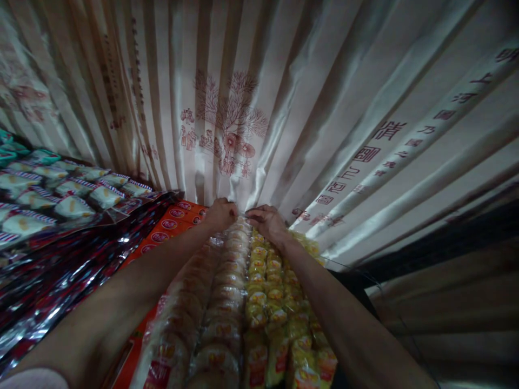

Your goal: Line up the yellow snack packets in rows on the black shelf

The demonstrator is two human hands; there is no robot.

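Both arms reach forward; hands meet near the far end of the middle row of wrapped round pieces (225, 305), at the foot of a pale pleated curtain (308, 108).

Left hand (221, 214): fingers curled, close beside the left edge of the row's far end. Right hand (267, 220): fingers bent, thumb side toward the same end, fingertips near the left hand but apart from it. Cannot tell whether either hand grips the clear wrap; the light is dim and the fingertips are small.

The middle row runs from between the hands back toward the wearer, its pieces stacked face to face. A second wrapped row (184, 310) lies along its left side. Yellow-wrapped packets (275, 294) lie in several lines to its right, partly under the right forearm.

Further left: an orange-red panel (174, 221) with oval labels, then dark shiny foil strips (101, 259), then white packs (75, 208) with striped edges. Curtain bears a reddish tree scene (233, 108) and columns of characters. Pale cuff (38, 378) on the left arm.
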